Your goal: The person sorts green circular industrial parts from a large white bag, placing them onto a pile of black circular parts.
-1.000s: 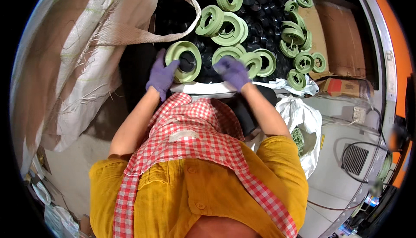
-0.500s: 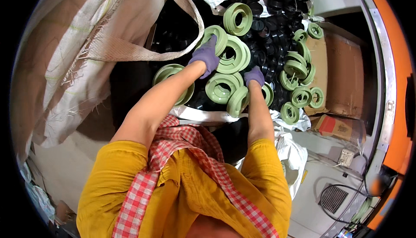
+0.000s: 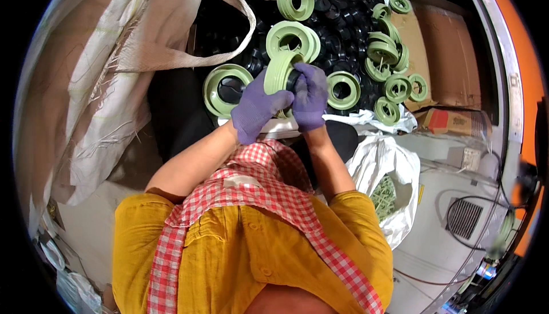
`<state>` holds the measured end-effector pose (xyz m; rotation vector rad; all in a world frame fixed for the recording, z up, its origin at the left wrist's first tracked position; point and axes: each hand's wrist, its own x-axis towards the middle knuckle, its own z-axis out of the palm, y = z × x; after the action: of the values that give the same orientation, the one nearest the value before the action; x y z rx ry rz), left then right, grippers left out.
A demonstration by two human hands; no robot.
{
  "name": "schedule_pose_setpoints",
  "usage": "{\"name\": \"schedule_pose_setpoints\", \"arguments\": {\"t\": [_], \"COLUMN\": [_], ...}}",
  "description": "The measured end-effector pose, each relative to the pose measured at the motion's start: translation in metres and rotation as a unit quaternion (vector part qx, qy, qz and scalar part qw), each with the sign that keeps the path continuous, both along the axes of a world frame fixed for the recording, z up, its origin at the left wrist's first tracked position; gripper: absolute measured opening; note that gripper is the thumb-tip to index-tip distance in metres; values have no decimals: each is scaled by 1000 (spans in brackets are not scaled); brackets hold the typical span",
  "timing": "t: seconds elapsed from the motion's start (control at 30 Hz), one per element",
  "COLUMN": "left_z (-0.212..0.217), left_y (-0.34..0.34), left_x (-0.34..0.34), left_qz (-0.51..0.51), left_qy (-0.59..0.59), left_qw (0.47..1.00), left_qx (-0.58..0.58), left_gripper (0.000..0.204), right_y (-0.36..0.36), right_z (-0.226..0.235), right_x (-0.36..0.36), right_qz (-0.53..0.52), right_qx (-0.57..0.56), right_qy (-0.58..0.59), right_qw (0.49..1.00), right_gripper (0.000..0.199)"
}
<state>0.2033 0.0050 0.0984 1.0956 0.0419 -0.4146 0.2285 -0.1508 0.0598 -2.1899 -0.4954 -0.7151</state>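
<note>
In front of my body, my left hand (image 3: 260,108), in a purple glove, grips a pale green plastic ring (image 3: 278,78) tilted on its side. My right hand (image 3: 310,98), also gloved, is closed at the ring's right side, around a black round part (image 3: 293,79) that shows only in a sliver. The black part is up against the green ring's opening; whether it sits inside cannot be seen. Just beyond my hands lie overlapping green rings (image 3: 277,38). Another green ring (image 3: 209,95) lies to the left, and one (image 3: 355,92) to the right.
A heap of black round parts (image 3: 334,25) spreads beyond my hands. Several green rings (image 3: 384,54) cluster at the right, by a cardboard box (image 3: 454,56). A woven sack (image 3: 108,85) with a strap stands left. A white bag (image 3: 403,168) holds green scraps (image 3: 384,197).
Both hands have drawn back toward me and come together. The left brought a green ring from farther out; the right came out of the black heap with a black part.
</note>
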Motion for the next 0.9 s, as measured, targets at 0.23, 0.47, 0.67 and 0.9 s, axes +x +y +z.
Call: {"name": "schedule_pose_setpoints", "arguments": {"t": [0.23,0.47,0.67,0.9], "left_z": [-2,4,-9,-20], "left_y": [12,41,22,21], "left_x": [-28,-17,-37,-36], "left_qz": [16,-233,-90,14], "left_qy": [-157,-90,-92,-65], "left_qw": [977,964,980,990], "left_qx": [140,91,153,126], "left_gripper": [48,34,60,63], "right_y": [11,-7,-12,-5], "right_z": [22,25,20,18], "right_x": [-44,-59,-64,-55], "right_qz": [169,291,132,99], "right_qx": [112,-234,280,225], "right_qy": [231,-66,571,594], "right_qw": [952,925,761,766], "right_gripper": [44,32,61,53]}}
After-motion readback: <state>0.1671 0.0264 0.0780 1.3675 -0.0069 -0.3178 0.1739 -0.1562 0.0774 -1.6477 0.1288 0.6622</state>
